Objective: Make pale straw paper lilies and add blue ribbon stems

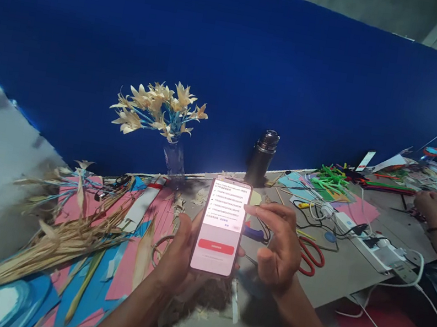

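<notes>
My left hand (176, 254) grips a smartphone (221, 228) upright over the table, its lit screen showing a list of text lines and a red button. My right hand (275, 240) hovers at the phone's right edge, fingers curled, with the index fingertip touching the screen's right side. Nothing else is in the right hand.
A vase of straw flowers (162, 109) and a dark flask (262, 157) stand at the blue wall. Dried straw (58, 243), pink and blue paper, red scissors (312, 254), a power strip (372, 245) with cables, and green pipe cleaners (331, 178) lie on the table. Another person's hands (435, 208) rest at right.
</notes>
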`<state>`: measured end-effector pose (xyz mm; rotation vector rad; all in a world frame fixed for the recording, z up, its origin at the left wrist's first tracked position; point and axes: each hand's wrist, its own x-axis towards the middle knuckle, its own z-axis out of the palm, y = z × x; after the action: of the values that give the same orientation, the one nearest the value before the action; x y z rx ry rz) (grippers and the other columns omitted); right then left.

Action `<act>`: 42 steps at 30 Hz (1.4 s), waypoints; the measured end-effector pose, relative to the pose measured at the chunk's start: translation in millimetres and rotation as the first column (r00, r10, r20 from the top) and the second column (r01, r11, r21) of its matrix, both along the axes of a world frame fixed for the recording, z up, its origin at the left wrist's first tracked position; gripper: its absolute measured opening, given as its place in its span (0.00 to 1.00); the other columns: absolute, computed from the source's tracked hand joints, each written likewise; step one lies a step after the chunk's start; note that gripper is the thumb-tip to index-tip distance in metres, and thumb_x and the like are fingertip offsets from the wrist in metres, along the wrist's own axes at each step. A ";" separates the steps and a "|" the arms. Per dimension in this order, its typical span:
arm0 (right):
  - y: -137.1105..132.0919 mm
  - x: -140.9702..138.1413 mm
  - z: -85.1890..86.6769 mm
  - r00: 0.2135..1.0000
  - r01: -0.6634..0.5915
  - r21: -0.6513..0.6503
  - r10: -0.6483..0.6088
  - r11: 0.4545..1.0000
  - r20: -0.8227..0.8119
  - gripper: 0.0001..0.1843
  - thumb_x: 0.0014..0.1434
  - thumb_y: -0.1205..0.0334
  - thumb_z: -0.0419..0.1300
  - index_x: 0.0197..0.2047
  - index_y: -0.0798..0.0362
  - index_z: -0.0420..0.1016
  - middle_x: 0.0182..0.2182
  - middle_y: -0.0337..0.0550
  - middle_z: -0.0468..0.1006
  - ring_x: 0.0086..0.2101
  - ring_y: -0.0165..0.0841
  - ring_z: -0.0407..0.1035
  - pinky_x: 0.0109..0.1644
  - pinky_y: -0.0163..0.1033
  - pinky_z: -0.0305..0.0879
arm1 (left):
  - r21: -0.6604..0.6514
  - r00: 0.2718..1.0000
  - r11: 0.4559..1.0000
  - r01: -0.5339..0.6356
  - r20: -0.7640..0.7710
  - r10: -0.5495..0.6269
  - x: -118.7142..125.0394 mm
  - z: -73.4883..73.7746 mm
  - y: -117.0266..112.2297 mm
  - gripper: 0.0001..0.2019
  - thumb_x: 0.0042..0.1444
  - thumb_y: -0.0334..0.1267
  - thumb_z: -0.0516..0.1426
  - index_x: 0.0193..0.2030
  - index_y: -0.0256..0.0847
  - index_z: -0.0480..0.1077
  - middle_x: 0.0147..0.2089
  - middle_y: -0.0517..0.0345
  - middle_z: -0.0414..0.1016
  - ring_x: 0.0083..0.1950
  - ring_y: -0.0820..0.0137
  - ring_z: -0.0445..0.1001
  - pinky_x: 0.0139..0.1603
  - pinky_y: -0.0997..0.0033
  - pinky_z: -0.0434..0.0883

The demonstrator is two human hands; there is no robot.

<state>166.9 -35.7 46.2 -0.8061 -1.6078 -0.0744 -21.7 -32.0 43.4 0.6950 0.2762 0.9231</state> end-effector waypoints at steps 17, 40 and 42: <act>-5.0 1.9 2.7 0.997 0.034 0.044 -0.031 0.998 -0.072 0.27 0.69 0.40 0.50 0.54 0.49 0.78 0.43 0.49 0.80 0.48 0.47 0.68 0.51 0.55 0.66 | -0.013 0.999 1.000 0.004 0.041 -0.003 -0.2 -0.9 -1.2 0.42 0.59 0.67 0.52 0.74 0.47 0.53 0.55 0.41 0.80 0.50 0.50 0.82 0.48 0.51 0.78; -26.6 -3.6 -12.5 0.998 -0.003 -0.032 0.002 0.999 -0.056 0.31 0.68 0.36 0.47 0.52 0.50 0.79 0.40 0.50 0.81 0.47 0.49 0.70 0.50 0.57 0.68 | -0.075 0.997 0.994 -0.075 0.009 0.076 -4.2 1.4 -4.7 0.44 0.60 0.68 0.50 0.75 0.43 0.51 0.55 0.36 0.80 0.49 0.47 0.82 0.46 0.47 0.79; -27.1 1.2 -13.8 0.998 -0.002 -0.034 0.000 0.999 -0.066 0.30 0.68 0.37 0.47 0.52 0.50 0.79 0.39 0.50 0.82 0.47 0.49 0.69 0.51 0.58 0.68 | -0.072 0.997 0.995 -0.068 0.019 0.069 -6.1 -1.9 -2.0 0.44 0.60 0.68 0.49 0.75 0.41 0.52 0.53 0.35 0.80 0.47 0.47 0.82 0.45 0.47 0.79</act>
<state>168.1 -62.8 32.4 -0.8258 -1.5510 -0.0196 -27.8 -34.0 41.5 0.6123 0.3140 0.9809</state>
